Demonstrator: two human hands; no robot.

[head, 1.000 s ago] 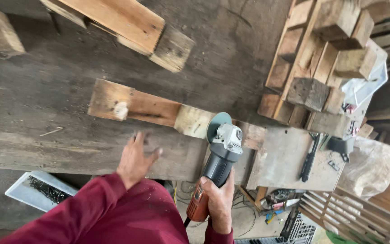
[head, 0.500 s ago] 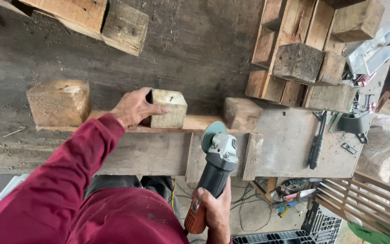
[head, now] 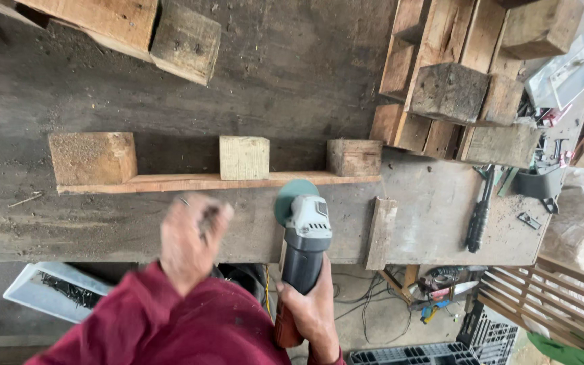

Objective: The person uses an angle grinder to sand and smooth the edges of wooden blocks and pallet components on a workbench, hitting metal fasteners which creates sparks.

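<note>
At lower centre of the frame, right hand [head: 315,307] wrapped round the dark body of an angle grinder [head: 299,243], fingers closed on the grip, greenish disc tilted up toward the edge of a pallet strip [head: 190,181] lying across the worn wooden surface [head: 103,230]. Strip set flat, three square blocks standing on top: a sandy one at left [head: 91,157], a pale one in the middle [head: 244,157], a darker one at right [head: 354,157]. Disc just short of the strip, between middle and right blocks, probably so held to meet the plank's near edge. Left of the grinder, left hand [head: 189,236] blurred above the surface, fingers curled, holding nothing that can be made out, apart from the strip and the tool. At upper right, stacked pallet pieces [head: 454,88]; further right, a dark hand tool [head: 478,213] lying loose. At lower left, below the surface, a white tray of nails [head: 55,287].
</note>
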